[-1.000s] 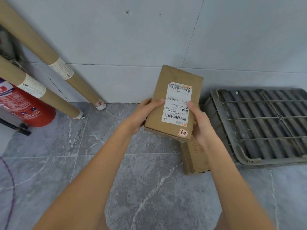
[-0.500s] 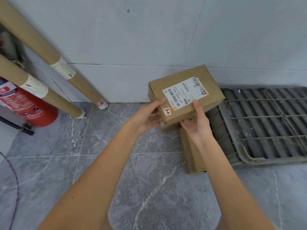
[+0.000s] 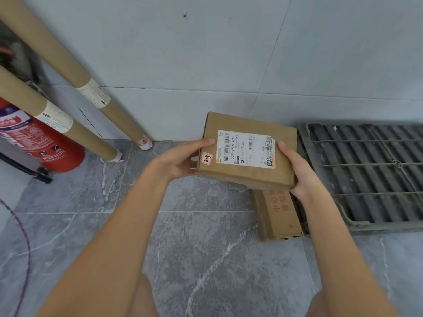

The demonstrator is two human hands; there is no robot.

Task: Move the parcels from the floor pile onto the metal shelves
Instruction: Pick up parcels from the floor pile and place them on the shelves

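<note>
Both hands hold one brown cardboard parcel (image 3: 247, 152) up off the grey marble floor (image 3: 194, 248), close to the wall. The left hand (image 3: 180, 160) grips its left end, thumb on top by a small sticker marked by hand, fingers curled beneath. The right hand (image 3: 297, 172) grips the right end, thumb lying on the top face beside the white shipping label (image 3: 246, 148), fingers wrapped under the near corner. The parcel lies roughly flat, label up.

Directly below it a second parcel (image 3: 277, 216) with red printed characters rests on the floor, just beside a grey slatted plastic pallet (image 3: 366, 175) at the right. At the left, two long cardboard tubes (image 3: 75, 72) lean against the wall, and a red fire extinguisher (image 3: 43, 143) lies behind the nearer tube.
</note>
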